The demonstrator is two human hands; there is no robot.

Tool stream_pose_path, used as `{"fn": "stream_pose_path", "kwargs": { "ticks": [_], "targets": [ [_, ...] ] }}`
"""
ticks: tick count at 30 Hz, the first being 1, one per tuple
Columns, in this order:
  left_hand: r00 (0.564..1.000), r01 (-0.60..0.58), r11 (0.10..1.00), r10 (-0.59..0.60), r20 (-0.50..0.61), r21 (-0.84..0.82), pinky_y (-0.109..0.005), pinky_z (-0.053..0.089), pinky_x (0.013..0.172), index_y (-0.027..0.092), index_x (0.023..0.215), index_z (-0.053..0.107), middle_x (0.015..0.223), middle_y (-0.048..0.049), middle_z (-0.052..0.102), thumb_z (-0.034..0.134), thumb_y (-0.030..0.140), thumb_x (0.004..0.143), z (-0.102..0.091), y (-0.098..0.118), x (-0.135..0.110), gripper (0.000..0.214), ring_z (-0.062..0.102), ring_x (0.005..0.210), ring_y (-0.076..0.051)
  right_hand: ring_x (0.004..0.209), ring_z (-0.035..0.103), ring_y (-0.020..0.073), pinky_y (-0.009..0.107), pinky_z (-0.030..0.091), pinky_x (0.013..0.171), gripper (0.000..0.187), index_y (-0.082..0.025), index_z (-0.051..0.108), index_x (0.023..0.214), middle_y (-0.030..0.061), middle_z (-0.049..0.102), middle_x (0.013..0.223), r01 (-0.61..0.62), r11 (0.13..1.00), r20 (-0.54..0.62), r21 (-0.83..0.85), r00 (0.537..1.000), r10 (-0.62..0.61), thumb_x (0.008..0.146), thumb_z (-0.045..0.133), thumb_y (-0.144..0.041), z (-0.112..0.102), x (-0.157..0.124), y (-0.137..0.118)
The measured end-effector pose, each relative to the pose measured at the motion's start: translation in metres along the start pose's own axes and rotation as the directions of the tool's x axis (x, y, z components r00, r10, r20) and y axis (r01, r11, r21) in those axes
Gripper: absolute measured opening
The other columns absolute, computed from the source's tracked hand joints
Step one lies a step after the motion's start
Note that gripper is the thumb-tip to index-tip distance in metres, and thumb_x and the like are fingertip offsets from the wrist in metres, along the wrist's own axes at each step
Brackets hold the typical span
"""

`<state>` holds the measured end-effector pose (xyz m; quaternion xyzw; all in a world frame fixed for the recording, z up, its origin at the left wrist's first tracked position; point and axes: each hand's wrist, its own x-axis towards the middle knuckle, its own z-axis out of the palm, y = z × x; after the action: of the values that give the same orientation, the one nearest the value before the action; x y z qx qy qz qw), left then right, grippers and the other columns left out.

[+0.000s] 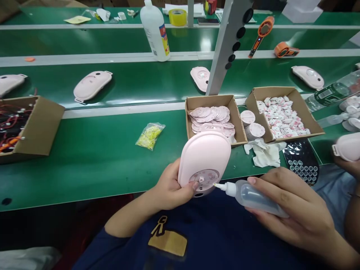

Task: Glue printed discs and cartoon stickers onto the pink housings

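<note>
My left hand (176, 189) grips a pale pink oval plastic casing (205, 152) by its left edge, thumb across the front. A round printed disc (208, 178) sits in the lower part of the casing's face. In my right hand (292, 206) is a translucent squeeze bottle (257, 197), fingers wrapped round its body. Its thin nozzle points left, with the tip at the disc's right side; whether it touches cannot be made out. Behind the casing stands a cardboard box of pink round discs (213, 116).
Another cardboard box (284, 116) holds small white-pink pieces. A crumpled tissue (266, 153) and a bag of yellow bits (150, 135) lie on the green bench. Wired parts fill a box (42, 123) at left. Pink casings (92, 85) rest on the belt. A co-worker's hand (347, 165) shows at right.
</note>
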<state>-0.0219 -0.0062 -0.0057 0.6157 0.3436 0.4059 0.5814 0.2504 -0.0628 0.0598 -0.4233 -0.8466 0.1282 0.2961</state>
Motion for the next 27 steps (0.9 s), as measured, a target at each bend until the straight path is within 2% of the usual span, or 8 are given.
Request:
{"fn": "stream_pose_path", "kwargs": {
  "ticks": [5,12,15,18,27],
  "targets": [
    [0.999,-0.036,0.998,0.037,0.023,-0.049,-0.029,0.057,0.074,0.017,0.115,0.063,0.103,-0.0092,0.075,0.066,0.019,0.081,0.000,0.003,0.001,0.034,0.070,0.084,-0.021,0.078,0.060,0.0221,0.039,0.050,0.069,0.051,-0.012,0.055,0.133,0.0102,0.065,0.093,0.033,0.999,0.034,-0.021,0.999,-0.032,0.083,0.065,-0.009,-0.003,0.000,-0.004],
    [1.000,0.005,0.999,-0.006,-0.007,-0.040,-0.034,0.059,0.074,0.015,0.115,0.064,0.102,-0.0116,0.075,0.069,0.022,0.078,0.000,0.002,-0.004,0.038,0.071,0.086,-0.025,0.074,0.061,0.0200,0.036,0.051,0.066,0.046,-0.013,0.056,0.131,0.0087,0.064,0.088,0.057,0.998,0.027,-0.028,0.998,-0.056,0.086,0.062,-0.008,-0.005,0.008,-0.010],
    [1.000,-0.026,0.999,0.026,0.004,-0.045,-0.035,0.058,0.079,0.016,0.120,0.061,0.110,-0.0126,0.073,0.068,0.022,0.079,0.001,0.002,-0.005,0.042,0.070,0.094,-0.027,0.073,0.063,0.0195,0.035,0.051,0.066,0.045,-0.015,0.056,0.132,0.0071,0.065,0.087,0.056,0.998,0.023,-0.036,0.998,-0.055,0.087,0.062,-0.010,-0.006,0.011,-0.013],
    [0.998,-0.059,0.998,0.060,0.016,-0.032,-0.035,0.058,0.079,0.017,0.120,0.061,0.109,-0.0117,0.073,0.068,0.020,0.080,0.001,0.002,-0.006,0.041,0.071,0.092,-0.026,0.073,0.063,0.0192,0.034,0.052,0.066,0.043,-0.016,0.057,0.131,0.0063,0.066,0.086,0.058,0.997,0.016,-0.057,0.998,-0.057,0.088,0.061,-0.012,-0.006,0.013,-0.014],
    [0.979,-0.177,0.982,0.183,0.088,-0.068,-0.031,0.056,0.081,0.024,0.131,0.056,0.115,-0.0075,0.072,0.066,0.011,0.080,-0.001,-0.001,-0.005,0.053,0.070,0.096,-0.024,0.077,0.061,0.0186,0.034,0.051,0.068,0.033,-0.012,0.057,0.124,0.0081,0.065,0.087,0.086,0.994,0.051,-0.073,0.995,-0.082,0.090,0.059,-0.012,-0.007,0.013,-0.015]
  ]
}}
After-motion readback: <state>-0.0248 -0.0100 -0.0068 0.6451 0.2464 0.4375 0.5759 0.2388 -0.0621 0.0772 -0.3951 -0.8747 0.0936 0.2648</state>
